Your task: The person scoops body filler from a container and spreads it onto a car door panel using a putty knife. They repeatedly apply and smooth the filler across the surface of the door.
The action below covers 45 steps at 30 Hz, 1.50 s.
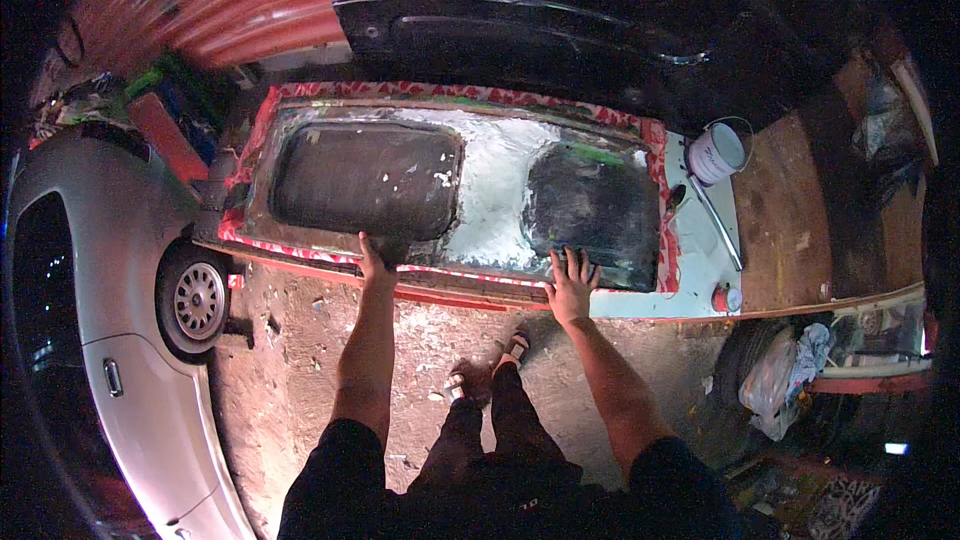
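A long dark panel [490, 250] lies flat in front of me, with two rounded dark recesses and a broad band of white filler-like coating [492, 185] between them. My left hand [376, 265] rests at its near edge, below the left recess. One finger is stretched onto the surface; the others are partly lost in shadow. My right hand [571, 286] touches the near edge below the right recess, fingers spread over the dark surface. Neither hand shows anything held. Red-and-white patterned sheeting [664, 240] borders the panel beneath.
Right of the panel, a white bucket [716, 156], a metal tube [716, 225] and a small red-and-white can [727, 297] occupy the pale board. A silver car [150, 310] stands close on the left. Black vehicle bodywork [520, 35] bounds the far side. Plastic bags [780, 380] hang at lower right.
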{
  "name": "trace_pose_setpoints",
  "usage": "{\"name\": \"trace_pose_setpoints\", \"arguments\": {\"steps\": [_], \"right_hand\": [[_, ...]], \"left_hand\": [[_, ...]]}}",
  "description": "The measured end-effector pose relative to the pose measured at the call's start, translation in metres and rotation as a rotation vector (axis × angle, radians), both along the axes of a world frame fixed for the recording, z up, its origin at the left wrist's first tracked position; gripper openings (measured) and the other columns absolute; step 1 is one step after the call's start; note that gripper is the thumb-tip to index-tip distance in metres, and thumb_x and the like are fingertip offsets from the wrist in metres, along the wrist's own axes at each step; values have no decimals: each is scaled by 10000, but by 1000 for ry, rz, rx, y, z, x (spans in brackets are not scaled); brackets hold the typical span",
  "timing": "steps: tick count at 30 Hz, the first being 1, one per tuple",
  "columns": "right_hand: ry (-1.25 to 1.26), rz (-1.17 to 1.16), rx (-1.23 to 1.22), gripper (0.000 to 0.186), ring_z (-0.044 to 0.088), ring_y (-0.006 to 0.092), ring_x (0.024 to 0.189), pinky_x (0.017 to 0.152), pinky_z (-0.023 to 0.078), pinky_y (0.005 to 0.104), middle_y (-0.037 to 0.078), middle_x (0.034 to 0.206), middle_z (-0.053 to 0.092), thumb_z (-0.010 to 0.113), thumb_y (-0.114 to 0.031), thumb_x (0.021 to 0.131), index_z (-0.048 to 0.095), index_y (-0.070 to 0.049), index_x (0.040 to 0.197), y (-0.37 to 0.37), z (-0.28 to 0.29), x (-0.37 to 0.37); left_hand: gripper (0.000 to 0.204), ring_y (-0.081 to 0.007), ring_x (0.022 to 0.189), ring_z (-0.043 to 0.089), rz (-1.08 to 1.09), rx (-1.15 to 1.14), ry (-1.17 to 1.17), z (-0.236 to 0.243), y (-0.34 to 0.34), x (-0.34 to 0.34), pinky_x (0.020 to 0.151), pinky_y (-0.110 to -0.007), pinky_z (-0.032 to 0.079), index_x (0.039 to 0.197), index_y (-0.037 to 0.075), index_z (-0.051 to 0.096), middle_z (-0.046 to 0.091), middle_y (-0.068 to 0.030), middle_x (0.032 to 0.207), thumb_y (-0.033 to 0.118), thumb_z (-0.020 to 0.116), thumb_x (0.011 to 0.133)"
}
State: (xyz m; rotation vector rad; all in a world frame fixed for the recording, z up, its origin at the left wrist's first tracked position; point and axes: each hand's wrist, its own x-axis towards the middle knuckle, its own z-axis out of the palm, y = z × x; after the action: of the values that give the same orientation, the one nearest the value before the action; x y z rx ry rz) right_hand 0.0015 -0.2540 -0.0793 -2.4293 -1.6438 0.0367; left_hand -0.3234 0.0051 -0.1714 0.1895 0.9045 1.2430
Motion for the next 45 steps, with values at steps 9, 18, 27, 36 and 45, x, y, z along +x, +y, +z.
{"name": "trace_pose_setpoints", "arguments": {"steps": [9,18,27,36,45], "right_hand": [[-9,14,-6,741,251,405,1346,1058,147,665,103,1465,299,680,-303,826,298,-242,1458,3,4,-9],[-25,4,-41,766,231,401,1360,1055,136,677,110,1462,300,681,-364,818,293,-229,1464,0,7,-8],[27,8,-39,868,201,418,1383,1059,107,690,140,1495,251,649,-534,793,250,-180,1478,-7,18,-3],[22,-34,-137,902,153,426,1401,1071,84,683,144,1540,160,540,-641,821,198,-141,1490,-11,25,13],[66,70,-181,954,163,455,1389,1072,104,678,176,1543,124,586,-639,789,200,-117,1487,-17,31,19]], "left_hand": [[412,-277,987,589,113,-196,135,-39,1,-34,727,-464,535,1151,77,575,609,-72,1122,304,717,839],[474,-236,1105,503,76,208,709,35,-60,9,884,-366,438,1256,98,498,532,-81,1231,120,696,825],[785,-399,1417,143,-468,861,1751,80,-91,21,1124,-567,174,1465,108,259,96,-194,1546,311,679,833],[779,-417,1411,136,-862,927,2104,85,-84,28,1098,-613,130,1496,143,203,126,-131,1561,569,467,899],[903,-414,1419,104,-1080,859,2154,85,-75,25,1102,-615,116,1509,143,124,78,-133,1567,628,500,847]]}}
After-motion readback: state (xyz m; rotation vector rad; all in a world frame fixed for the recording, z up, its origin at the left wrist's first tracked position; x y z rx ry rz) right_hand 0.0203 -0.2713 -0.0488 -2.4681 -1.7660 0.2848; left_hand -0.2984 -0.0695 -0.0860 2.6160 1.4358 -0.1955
